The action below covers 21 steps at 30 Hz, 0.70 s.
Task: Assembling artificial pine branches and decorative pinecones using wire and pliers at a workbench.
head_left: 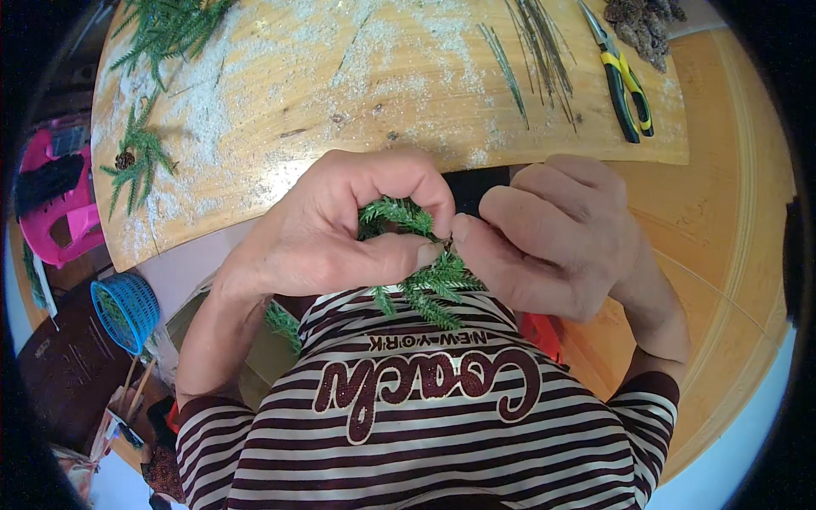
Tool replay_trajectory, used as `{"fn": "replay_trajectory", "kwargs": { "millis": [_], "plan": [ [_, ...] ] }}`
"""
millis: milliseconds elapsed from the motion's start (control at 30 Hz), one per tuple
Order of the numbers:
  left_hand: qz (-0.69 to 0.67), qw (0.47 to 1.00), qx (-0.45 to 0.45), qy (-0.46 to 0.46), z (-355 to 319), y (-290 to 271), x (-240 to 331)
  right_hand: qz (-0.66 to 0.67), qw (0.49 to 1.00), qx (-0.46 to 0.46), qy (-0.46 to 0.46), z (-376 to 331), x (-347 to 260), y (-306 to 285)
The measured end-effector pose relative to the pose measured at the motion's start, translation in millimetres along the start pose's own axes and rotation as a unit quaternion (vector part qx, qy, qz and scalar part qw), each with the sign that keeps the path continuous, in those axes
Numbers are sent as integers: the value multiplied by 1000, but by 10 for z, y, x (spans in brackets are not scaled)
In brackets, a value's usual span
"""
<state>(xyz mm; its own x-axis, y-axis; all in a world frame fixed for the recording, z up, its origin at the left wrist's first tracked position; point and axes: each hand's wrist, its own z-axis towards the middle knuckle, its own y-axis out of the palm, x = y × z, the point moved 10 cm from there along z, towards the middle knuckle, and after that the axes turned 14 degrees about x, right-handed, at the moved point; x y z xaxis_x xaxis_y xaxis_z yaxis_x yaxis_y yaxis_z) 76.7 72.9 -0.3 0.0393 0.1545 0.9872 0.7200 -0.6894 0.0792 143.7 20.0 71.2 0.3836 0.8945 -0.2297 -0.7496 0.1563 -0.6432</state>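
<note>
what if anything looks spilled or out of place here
White grains lie scattered in uneven patches across the wooden table, so they look spilled, though perhaps just work litter. No clear damage shows on the held green sprig.

Small handicraft work spot, home or little workshop, cannot tell which; wooden table point(667, 110) serves as bench, scattered with white granules point(391, 68); pliers point(625, 89), thin wire-like stems point(544, 55) and pine cones point(642, 30) lie on it; green needle sprigs point(438, 285), held and strewn about; blue plastic basket point(146, 308) of greenery beside; pink plastic seat-like piece point(83, 223) nearby.
</note>
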Motion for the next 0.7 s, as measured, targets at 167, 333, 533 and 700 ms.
{"fn": "replay_trajectory", "kwargs": {
  "millis": [167,333,533,700],
  "plan": [
    [15,1000,0,4,-2,8,4,1,1000,-5,0,3,-24,-2],
    [49,998,18,40,-8,-2,75,27,1000,-13,9,14,-8,9],
    [87,993,29,69,-14,-6,144,67,997,17,42,10,52,-10],
    [120,988,37,95,-19,-4,218,97,992,26,74,17,107,-9]
  ]
}}
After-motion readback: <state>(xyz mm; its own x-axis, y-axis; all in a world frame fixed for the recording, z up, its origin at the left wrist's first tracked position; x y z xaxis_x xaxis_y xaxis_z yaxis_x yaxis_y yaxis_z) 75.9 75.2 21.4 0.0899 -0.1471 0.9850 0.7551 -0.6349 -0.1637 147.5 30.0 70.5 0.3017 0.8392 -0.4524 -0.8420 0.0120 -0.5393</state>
